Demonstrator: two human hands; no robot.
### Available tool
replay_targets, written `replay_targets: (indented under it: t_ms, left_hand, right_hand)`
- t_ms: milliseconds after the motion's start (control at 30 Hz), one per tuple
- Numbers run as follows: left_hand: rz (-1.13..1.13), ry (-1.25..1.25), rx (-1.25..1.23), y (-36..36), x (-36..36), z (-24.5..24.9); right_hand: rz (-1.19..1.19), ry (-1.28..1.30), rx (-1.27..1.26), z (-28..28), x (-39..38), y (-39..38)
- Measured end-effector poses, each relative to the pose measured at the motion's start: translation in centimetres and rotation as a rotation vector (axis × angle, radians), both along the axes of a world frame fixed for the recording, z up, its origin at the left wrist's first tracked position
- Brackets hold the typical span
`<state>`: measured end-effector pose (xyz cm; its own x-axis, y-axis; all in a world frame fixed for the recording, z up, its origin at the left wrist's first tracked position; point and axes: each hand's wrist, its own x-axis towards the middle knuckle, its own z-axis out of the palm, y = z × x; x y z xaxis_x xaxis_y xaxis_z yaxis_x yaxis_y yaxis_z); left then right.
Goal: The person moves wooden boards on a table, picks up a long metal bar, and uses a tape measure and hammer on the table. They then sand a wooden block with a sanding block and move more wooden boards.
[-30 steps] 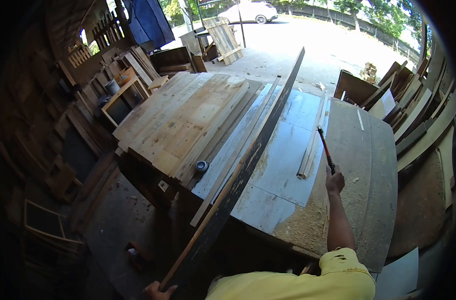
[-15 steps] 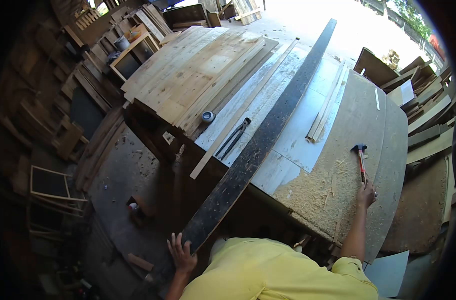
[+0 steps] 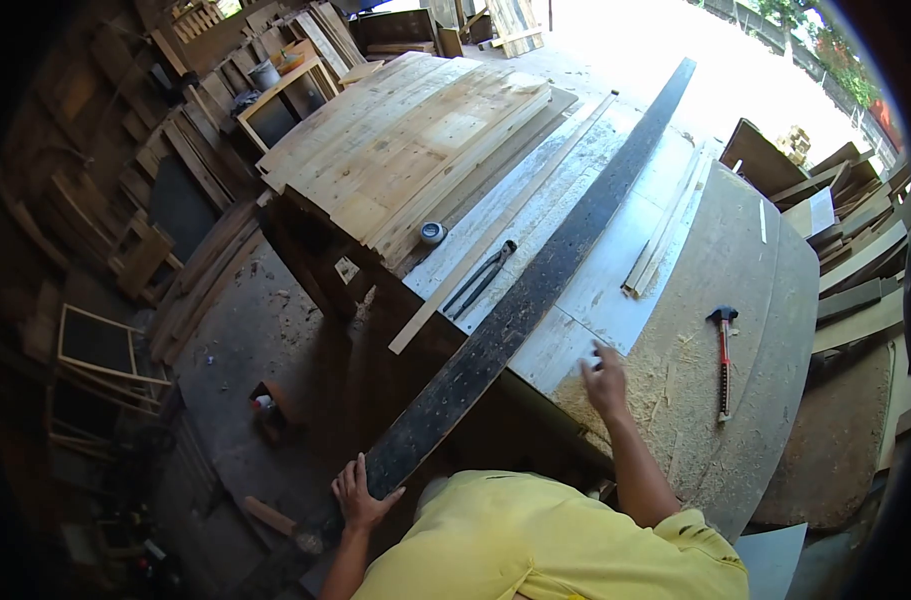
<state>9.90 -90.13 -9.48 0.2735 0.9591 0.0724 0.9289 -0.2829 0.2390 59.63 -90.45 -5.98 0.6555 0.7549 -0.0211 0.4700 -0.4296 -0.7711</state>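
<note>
My left hand (image 3: 363, 497) is at the near end of a long black plank (image 3: 535, 290), its fingers at one edge and its thumb reaching toward the other. The plank lies diagonally over the workbench and sticks out past its front edge. My right hand (image 3: 604, 383) hovers near the front of the bench, holding nothing, with its fingers apart. To its right, a claw hammer (image 3: 723, 362) with a red and black handle rests on the brown board. Black pincers (image 3: 481, 280) lie left of the plank, beside a thin wooden strip (image 3: 505, 222).
A stack of pale wooden boards (image 3: 395, 150) covers the bench's left side, with a small round tin (image 3: 432, 233) beside it. Wood shavings (image 3: 643, 430) litter the bench front. Narrow strips (image 3: 665, 222) lie right of the plank. Leaning timber (image 3: 860, 290) crowds the right side.
My right hand has let go of the hammer, leaving it on the board, and moved left toward the plank. My left hand stays at the plank's near end. The view has shifted slightly.
</note>
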Motion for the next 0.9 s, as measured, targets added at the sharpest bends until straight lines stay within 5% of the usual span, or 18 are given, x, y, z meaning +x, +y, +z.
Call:
replay_targets:
  t_ms: [67,133,233,367,867,900]
  left_hand:
    - [0.000,-0.004,-0.001,0.6,0.2,0.1]
    - [-0.009,-0.010,0.006,1.4,0.4,0.0]
    - [-0.026,-0.009,0.052,2.2,0.5,-1.1]
    - [-0.035,-0.011,0.085,1.9,0.2,-1.5]
    - [-0.023,-0.045,0.096,7.5,6.3,-0.4]
    - [-0.026,-0.046,0.083,7.5,6.4,-0.2]
  right_hand:
    - [0.145,-0.125,0.021,-2.4,-1.6,2.9]
    - [0.200,0.078,-0.255,-1.5,-2.9,6.6]
    - [0.274,0.164,-0.200,-4.3,-3.9,10.5]
    - [0.124,0.003,-0.072,-5.6,-6.7,12.2]
    - [0.080,0.032,-0.114,-4.6,-0.8,17.4]
    - [0.057,-0.113,-0.064,-6.7,-0.5,17.9]
